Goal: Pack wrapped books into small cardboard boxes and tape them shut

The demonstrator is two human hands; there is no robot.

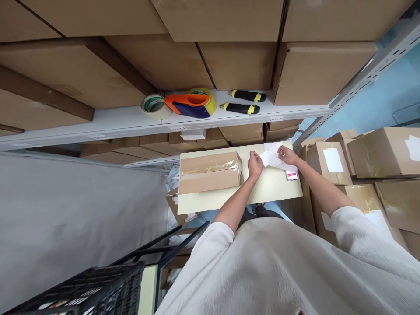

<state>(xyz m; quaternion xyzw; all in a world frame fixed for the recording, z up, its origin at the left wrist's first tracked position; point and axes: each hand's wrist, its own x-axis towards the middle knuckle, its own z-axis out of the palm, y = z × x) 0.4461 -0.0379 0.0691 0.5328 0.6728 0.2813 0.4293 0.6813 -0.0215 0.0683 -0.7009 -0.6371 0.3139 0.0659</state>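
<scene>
My left hand (pixel 254 165) and my right hand (pixel 287 154) both pinch a white paper label (pixel 272 160), held between them just above a small cream table (pixel 262 192). A taped brown cardboard box (pixel 210 173) lies on the table directly left of my left hand. A small card with a pink edge (pixel 292 176) rests on the table under my right wrist.
A white shelf (pixel 124 120) above holds a roll of tape (pixel 154 106), an orange tape dispenser (pixel 192 103) and two black-and-yellow cutters (pixel 244 101). Cardboard boxes fill the shelves; labelled boxes (pixel 331 159) stack at right. A black crate (pixel 98 288) sits lower left.
</scene>
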